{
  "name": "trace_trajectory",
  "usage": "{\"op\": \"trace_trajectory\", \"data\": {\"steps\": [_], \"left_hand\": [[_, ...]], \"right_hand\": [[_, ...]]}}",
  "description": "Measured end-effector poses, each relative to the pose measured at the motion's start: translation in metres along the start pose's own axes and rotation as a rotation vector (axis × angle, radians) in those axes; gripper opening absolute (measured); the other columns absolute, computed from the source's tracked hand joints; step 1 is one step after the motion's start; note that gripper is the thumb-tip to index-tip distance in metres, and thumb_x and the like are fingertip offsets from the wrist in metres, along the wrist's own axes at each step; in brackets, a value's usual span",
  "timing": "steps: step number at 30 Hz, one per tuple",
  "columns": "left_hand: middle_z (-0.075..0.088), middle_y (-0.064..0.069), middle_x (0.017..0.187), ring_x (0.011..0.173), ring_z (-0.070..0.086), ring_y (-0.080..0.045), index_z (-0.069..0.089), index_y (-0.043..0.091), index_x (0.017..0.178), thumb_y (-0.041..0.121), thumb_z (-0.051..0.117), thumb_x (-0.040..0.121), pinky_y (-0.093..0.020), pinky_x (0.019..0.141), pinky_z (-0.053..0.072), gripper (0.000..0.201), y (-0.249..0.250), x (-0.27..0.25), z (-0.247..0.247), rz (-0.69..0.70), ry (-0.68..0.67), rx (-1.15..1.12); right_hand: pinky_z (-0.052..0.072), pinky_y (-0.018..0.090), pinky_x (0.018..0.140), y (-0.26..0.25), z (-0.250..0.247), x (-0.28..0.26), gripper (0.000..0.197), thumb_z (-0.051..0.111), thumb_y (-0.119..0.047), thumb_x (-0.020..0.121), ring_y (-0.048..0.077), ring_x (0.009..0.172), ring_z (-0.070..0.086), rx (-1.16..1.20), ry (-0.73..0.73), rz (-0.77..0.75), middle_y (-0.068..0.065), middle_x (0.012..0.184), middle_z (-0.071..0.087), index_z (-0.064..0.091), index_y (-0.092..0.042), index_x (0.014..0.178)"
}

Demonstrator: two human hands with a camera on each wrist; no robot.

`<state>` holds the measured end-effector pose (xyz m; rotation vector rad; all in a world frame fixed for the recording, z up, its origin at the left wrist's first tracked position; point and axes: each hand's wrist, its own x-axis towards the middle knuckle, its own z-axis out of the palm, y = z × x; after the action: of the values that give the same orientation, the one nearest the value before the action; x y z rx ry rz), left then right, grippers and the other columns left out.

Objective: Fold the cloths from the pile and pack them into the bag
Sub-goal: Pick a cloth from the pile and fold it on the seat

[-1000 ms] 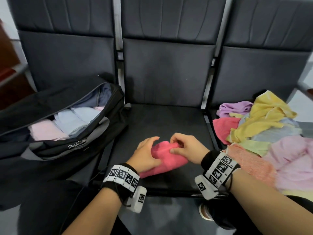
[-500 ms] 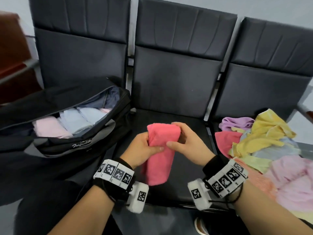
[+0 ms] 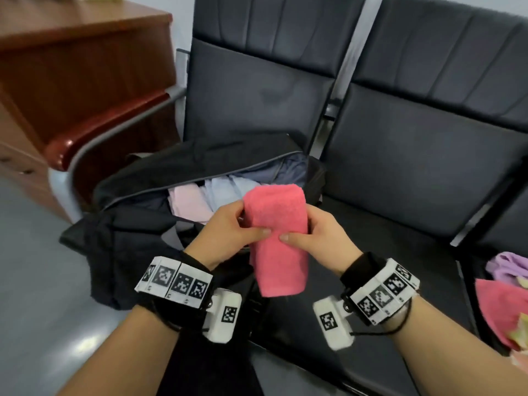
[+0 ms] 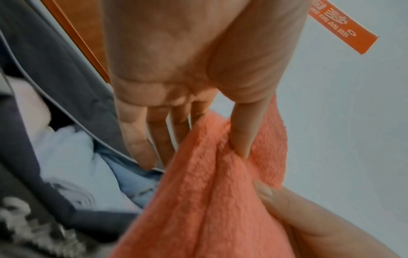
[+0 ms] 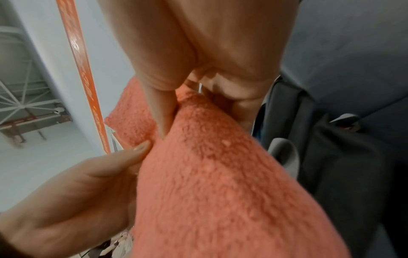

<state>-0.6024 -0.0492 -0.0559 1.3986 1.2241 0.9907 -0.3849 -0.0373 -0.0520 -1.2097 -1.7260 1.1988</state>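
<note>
A folded pink cloth (image 3: pixel 275 238) hangs upright in the air between both hands, just in front of the open black bag (image 3: pixel 143 221). My left hand (image 3: pixel 237 230) pinches its left side, thumb in front and fingers behind. On the other side my right hand (image 3: pixel 317 238) pinches it the same way. The left wrist view shows the cloth (image 4: pixel 220 192) under my thumb, with folded pale blue and pink cloths in the bag (image 4: pixel 66 61) below. In the right wrist view the cloth (image 5: pixel 220 192) fills the middle. The bag holds several folded pale cloths (image 3: pixel 205 195).
The bag lies on the left seat of a row of black chairs (image 3: pixel 414 167). At the right edge part of the cloth pile (image 3: pixel 503 298) shows, purple and pink. A brown wooden desk (image 3: pixel 71 67) stands at the left, beyond a metal armrest (image 3: pixel 114 124).
Both hands lifted the folded pink cloth off the middle seat and carried it left towards the bag. The head view has swung left, so most of the pile is out of frame.
</note>
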Motion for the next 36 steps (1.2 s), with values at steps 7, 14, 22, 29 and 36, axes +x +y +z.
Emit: {"op": "trace_trajectory", "data": {"steps": [7, 14, 22, 29, 36], "left_hand": [[0.070, 0.002, 0.108, 0.104, 0.065, -0.017, 0.068, 0.017, 0.118, 0.015, 0.066, 0.088, -0.037, 0.098, 0.050, 0.030, -0.033, 0.036, -0.117, -0.173, 0.331, 0.446], [0.071, -0.013, 0.113, 0.105, 0.064, -0.035, 0.070, 0.017, 0.097, 0.032, 0.049, 0.099, -0.039, 0.086, 0.050, 0.026, -0.070, 0.054, -0.178, -0.464, 0.170, 1.010], [0.068, -0.003, 0.071, 0.071, 0.065, -0.023, 0.068, 0.013, 0.066, 0.034, 0.067, 0.083, -0.037, 0.069, 0.055, 0.027, -0.069, 0.045, -0.205, -0.553, -0.062, 0.974], [0.060, 0.003, 0.074, 0.080, 0.057, -0.023, 0.062, 0.019, 0.082, 0.008, 0.067, 0.074, -0.030, 0.071, 0.040, 0.015, -0.072, 0.024, -0.218, -0.335, 0.472, 0.792], [0.043, -0.018, 0.140, 0.126, 0.047, -0.042, 0.033, 0.020, 0.146, 0.031, 0.076, 0.079, -0.053, 0.103, 0.044, 0.080, -0.098, 0.027, -0.239, -0.495, 0.568, 0.742]], "right_hand": [[0.057, 0.030, 0.084, -0.016, 0.049, 0.105, 0.041, 0.078, -0.007, 0.080, 0.013, 0.100, 0.069, 0.112, 0.112, 0.005, -0.001, 0.110, 0.073, 0.063, -0.013, 0.118], [0.054, 0.031, 0.089, -0.017, 0.134, 0.197, 0.039, 0.074, -0.007, 0.084, 0.011, 0.103, 0.065, 0.145, 0.068, -0.001, -0.004, 0.110, 0.069, 0.059, -0.019, 0.117], [0.051, 0.048, 0.097, 0.001, 0.190, 0.215, 0.041, 0.072, -0.006, 0.085, 0.024, 0.110, 0.064, 0.114, -0.087, 0.116, 0.008, 0.117, 0.068, 0.058, -0.010, 0.123], [0.054, 0.023, 0.079, 0.024, 0.203, 0.178, 0.033, 0.071, -0.013, 0.088, 0.014, 0.089, 0.069, -0.139, -0.631, 0.239, 0.004, 0.101, 0.072, 0.062, -0.007, 0.119], [0.054, 0.038, 0.083, 0.022, 0.205, 0.182, 0.038, 0.062, -0.012, 0.090, 0.021, 0.089, 0.063, -0.237, -0.669, 0.340, 0.014, 0.112, 0.069, 0.057, -0.009, 0.127]]}}
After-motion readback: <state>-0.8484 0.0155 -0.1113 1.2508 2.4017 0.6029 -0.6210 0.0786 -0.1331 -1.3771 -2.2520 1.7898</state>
